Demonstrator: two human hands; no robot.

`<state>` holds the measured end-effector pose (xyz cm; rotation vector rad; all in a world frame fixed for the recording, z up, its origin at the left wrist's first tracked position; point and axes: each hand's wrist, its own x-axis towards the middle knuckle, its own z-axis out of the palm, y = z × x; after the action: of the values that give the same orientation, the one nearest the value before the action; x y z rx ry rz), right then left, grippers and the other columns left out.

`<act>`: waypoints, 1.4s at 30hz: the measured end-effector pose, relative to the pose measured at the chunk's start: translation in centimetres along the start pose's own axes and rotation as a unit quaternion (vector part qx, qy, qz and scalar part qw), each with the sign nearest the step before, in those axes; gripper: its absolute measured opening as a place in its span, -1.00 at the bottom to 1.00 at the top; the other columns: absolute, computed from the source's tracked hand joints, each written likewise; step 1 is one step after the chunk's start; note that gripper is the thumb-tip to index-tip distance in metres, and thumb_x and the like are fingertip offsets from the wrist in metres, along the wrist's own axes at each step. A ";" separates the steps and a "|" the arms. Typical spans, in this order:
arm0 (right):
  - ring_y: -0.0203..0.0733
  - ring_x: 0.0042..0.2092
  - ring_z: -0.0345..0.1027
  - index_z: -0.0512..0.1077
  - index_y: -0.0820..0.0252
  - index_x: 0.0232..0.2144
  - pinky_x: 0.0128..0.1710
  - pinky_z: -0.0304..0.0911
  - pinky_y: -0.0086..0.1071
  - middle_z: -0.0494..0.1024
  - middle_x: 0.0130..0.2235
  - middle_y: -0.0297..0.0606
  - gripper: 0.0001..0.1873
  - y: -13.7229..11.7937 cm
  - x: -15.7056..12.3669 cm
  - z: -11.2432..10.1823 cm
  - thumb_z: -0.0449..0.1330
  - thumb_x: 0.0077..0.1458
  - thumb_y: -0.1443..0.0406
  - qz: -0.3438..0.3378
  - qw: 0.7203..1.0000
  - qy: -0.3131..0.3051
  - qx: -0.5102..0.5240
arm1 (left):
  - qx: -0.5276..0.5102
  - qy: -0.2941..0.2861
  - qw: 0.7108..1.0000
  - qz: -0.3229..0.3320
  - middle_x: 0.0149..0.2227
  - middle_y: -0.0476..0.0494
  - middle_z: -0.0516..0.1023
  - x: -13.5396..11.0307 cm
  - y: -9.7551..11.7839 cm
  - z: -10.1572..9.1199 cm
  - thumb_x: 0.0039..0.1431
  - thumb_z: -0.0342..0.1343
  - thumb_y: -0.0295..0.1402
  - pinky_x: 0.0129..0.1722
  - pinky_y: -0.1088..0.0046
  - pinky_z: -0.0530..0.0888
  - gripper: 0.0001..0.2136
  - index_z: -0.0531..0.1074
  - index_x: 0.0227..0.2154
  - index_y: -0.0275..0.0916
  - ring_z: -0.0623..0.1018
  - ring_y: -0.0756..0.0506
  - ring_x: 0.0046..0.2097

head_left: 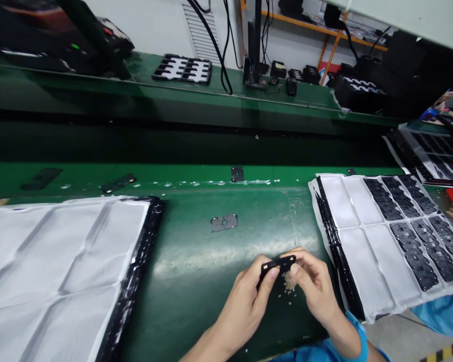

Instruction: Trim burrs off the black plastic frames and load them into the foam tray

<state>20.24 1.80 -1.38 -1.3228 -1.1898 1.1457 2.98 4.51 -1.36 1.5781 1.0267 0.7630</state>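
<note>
From where I'm standing, the left hand (248,291) is pinched onto one end of a small black part (278,263) and the right hand (314,284) grips the other end; it's up over the green desk (196,276), right by a little heap of tan bits (289,283); a flat dark plate (224,222) lies farther back, between a white tray (60,251) and a part-filled tray (349,201).

Factory assembly workshop, long green workbench (184,296), trays of black parts (411,241)
</note>
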 end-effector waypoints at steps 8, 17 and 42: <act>-0.26 -0.48 0.19 0.52 0.16 -0.37 -0.44 0.18 -0.40 0.39 -0.45 -0.37 -0.68 0.8 0.4 0.5 0.17 0.35 0.11 0.006 1.000 0.024 0.008 | 0.021 -0.007 1.000 0.000 -0.50 0.10 0.28 -0.2 -0.6 0.2 0.49 -0.08 -0.22 -0.45 0.47 0.23 -0.75 0.26 -0.36 -0.14 0.28 -0.03 -0.49; -0.27 -0.44 0.26 0.49 0.17 -0.30 -0.43 0.22 -0.44 0.40 -0.39 -0.36 -0.87 1.2 -0.2 -0.5 0.18 0.28 0.25 0.025 0.999 -0.023 -0.008 | 0.022 -0.023 0.999 -0.021 -0.48 0.08 0.27 -0.1 -0.9 0.2 0.49 -0.11 -0.18 -0.41 0.44 0.25 -0.72 0.24 -0.37 -0.14 0.29 -0.05 -0.46; -0.19 -0.42 0.34 0.45 0.11 -0.36 -0.35 0.25 -0.34 0.42 -0.44 -0.34 -0.67 -0.9 -0.7 -1.5 0.05 0.48 0.25 -0.057 0.971 -0.134 -0.187 | -0.056 -0.020 0.998 -0.030 -0.51 0.11 0.11 0.1 -2.2 0.5 0.51 -0.30 -0.12 -0.43 0.43 0.16 -0.62 0.12 -0.44 -0.12 0.17 -0.03 -0.47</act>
<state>21.64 1.06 -0.32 -1.3810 -1.7246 1.0738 2.95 4.51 -3.65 1.4547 0.9818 0.7332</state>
